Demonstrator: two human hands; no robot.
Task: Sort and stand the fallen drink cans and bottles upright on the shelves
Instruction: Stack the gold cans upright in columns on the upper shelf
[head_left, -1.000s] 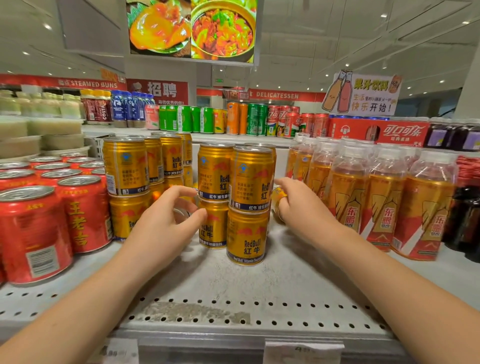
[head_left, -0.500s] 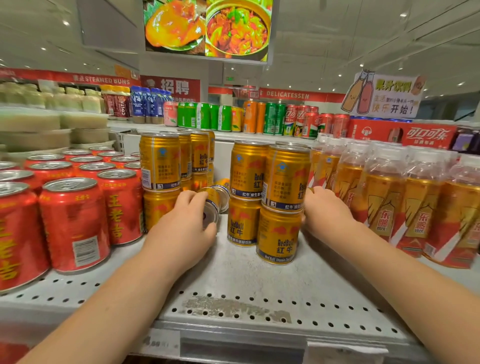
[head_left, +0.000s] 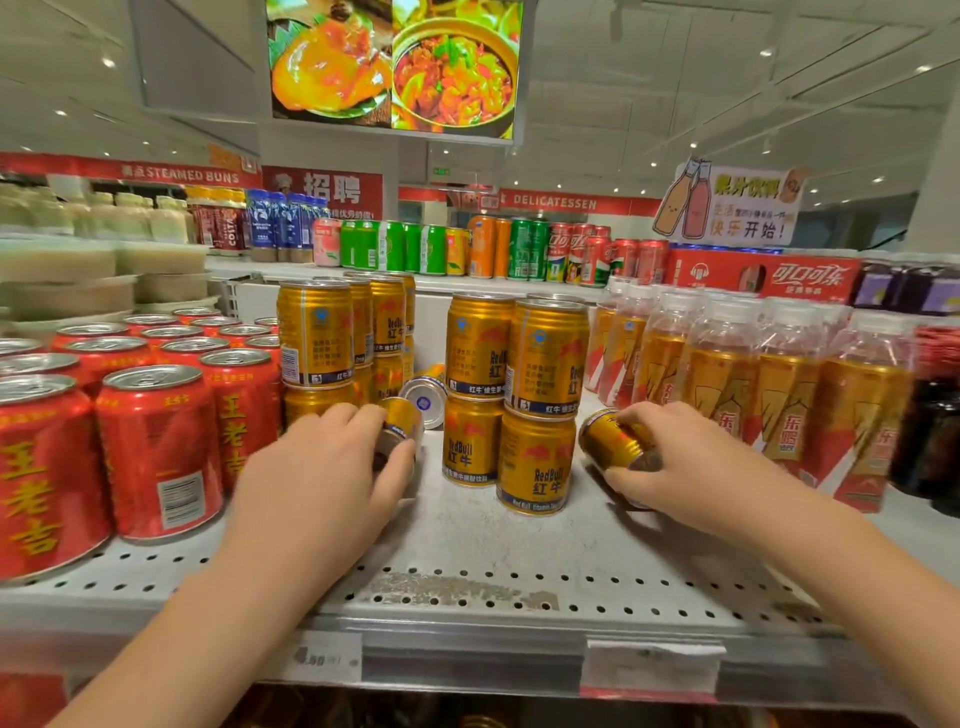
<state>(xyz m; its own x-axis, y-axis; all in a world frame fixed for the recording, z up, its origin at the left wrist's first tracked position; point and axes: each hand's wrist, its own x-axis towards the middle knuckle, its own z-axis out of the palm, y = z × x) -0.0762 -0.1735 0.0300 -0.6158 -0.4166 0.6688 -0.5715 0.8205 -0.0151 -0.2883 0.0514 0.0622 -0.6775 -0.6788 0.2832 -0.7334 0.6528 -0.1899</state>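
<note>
Each of the hands closes round a fallen gold Red Bull can, left hand (head_left: 332, 478) on the left can (head_left: 400, 423), right hand (head_left: 691, 467) on the right can (head_left: 610, 441) (rigid, smooth, likely weighty if full), best gripped mid-body.

Supermarket, white ceiling (head_left: 675, 78) with recessed spotlights (head_left: 766, 52).

Two hands (head_left: 322, 478), three fallen gold cans (head_left: 613, 441), one screen (head_left: 395, 62); standing cans and bottles too many to count.
</note>
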